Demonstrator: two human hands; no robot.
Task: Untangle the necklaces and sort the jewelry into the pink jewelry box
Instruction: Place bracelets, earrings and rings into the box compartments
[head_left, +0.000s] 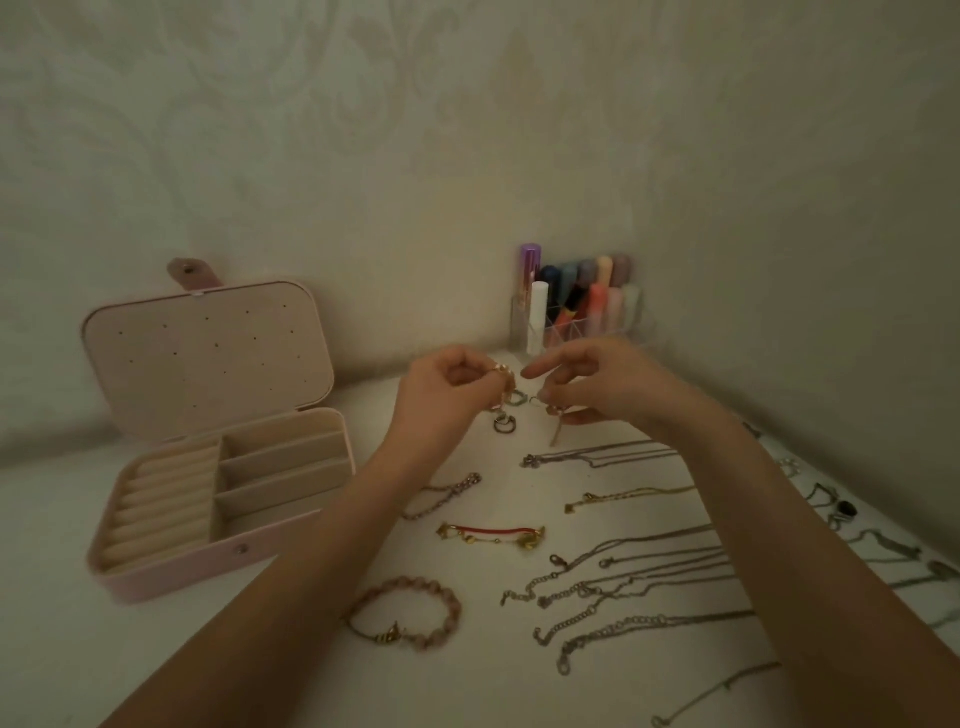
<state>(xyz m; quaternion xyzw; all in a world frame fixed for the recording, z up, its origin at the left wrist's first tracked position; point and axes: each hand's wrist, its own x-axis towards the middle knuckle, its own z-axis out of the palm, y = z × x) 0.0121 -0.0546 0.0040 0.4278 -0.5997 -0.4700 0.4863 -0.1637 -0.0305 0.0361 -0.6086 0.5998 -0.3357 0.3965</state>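
Observation:
The pink jewelry box (156, 579) lies open at the left, its ring rolls and three compartments empty. My left hand (447, 387) pinches a small gold piece of jewelry (503, 371) above the table's far middle. My right hand (592, 384) pinches a thin chain end (555, 415) just beside it, index finger extended. Small rings (504, 422) lie below the hands. Several chains (623, 571) are laid out in rows at the right. A red cord bracelet (491, 535), a link bracelet (441, 496) and a pink bead bracelet (410, 613) lie in the middle.
A clear organizer (582, 306) with lip products stands in the far corner against the wall. More rings and chains (847, 512) lie along the right table edge. Both forearms stretch across the white tabletop (311, 665).

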